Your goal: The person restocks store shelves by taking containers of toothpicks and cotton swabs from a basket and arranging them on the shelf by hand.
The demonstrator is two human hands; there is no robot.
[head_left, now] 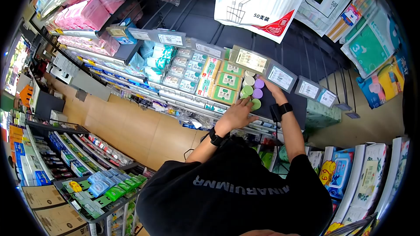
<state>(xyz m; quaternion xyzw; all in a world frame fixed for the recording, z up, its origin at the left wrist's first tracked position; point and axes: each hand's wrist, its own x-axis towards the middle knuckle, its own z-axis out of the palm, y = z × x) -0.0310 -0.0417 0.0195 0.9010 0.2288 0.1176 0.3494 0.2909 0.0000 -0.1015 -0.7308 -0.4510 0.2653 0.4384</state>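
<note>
Black lettered shirt [236,196] fills the lower centre. Right of centre, round green- and purple-lidded tubs [248,90] stand on a dark shelf [296,105], the spread left hand [236,114] touching green lids, the right hand [274,92] beside purple, its grip unclear.

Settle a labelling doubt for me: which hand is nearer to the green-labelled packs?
The person's left. The left hand is close beside the front green-labelled pack; the right hand is farther off, on the other side of the round tubs.

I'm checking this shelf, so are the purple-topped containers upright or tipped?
Upright: the purple-topped containers show their round tops facing up.
</note>
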